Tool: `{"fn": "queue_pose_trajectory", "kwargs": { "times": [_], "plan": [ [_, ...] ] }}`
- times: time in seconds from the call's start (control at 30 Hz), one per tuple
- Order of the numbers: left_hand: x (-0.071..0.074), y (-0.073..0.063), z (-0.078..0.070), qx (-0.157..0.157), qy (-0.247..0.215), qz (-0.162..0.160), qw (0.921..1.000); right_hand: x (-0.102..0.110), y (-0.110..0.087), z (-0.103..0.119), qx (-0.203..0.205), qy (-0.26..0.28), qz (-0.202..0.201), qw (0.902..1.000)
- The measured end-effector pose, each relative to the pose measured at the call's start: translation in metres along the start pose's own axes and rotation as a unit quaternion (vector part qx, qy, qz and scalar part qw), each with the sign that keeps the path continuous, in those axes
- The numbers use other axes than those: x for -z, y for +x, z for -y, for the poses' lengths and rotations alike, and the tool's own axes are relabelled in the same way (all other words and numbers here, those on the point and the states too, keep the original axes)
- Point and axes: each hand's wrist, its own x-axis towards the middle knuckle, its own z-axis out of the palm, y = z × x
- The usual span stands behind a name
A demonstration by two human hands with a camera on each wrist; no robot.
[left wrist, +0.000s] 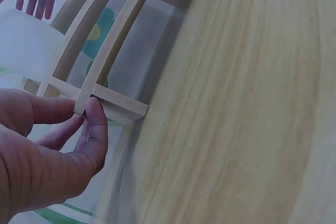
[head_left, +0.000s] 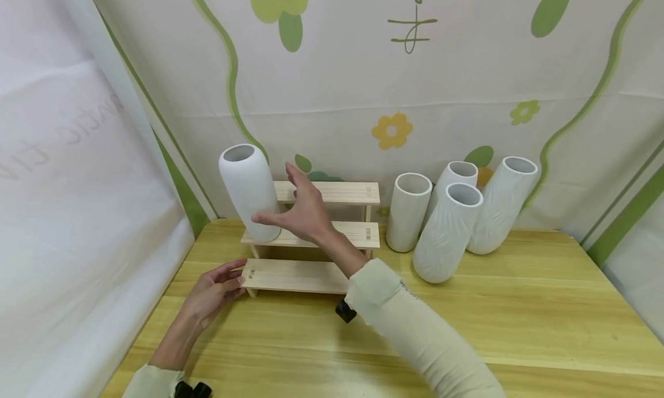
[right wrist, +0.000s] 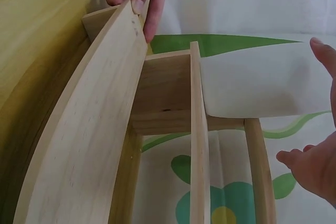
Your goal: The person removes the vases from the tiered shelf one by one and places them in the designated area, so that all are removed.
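The right hand (head_left: 303,210) is spread, fingers straight and apart, just beside the tall white vase (head_left: 251,191) that stands on the middle step of the wooden stepped shelf (head_left: 332,235); whether the thumb tip touches the vase cannot be told. The left hand (head_left: 214,291) pinches the left end of the shelf's lowest board, thumb and fingers curled round its edge. To the right of the right hand, four more white vases (head_left: 450,213) cluster on the table (head_left: 519,317).
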Motion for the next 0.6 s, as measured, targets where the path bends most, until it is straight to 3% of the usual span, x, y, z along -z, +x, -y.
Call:
{"fn": "queue_pose_trajectory", "kwargs": {
  "times": [0.33, 0.6],
  "plan": [
    [0.000, -0.003, -0.002, -0.003, 0.001, 0.003, 1.0000, -0.021, 0.002, 0.002, 0.017, 0.039, -0.015, 0.9990],
    [0.000, -0.002, -0.002, -0.001, 0.009, 0.001, 1.0000, -0.033, -0.004, 0.002, -0.014, 0.043, -0.034, 0.9984]
  ]
}}
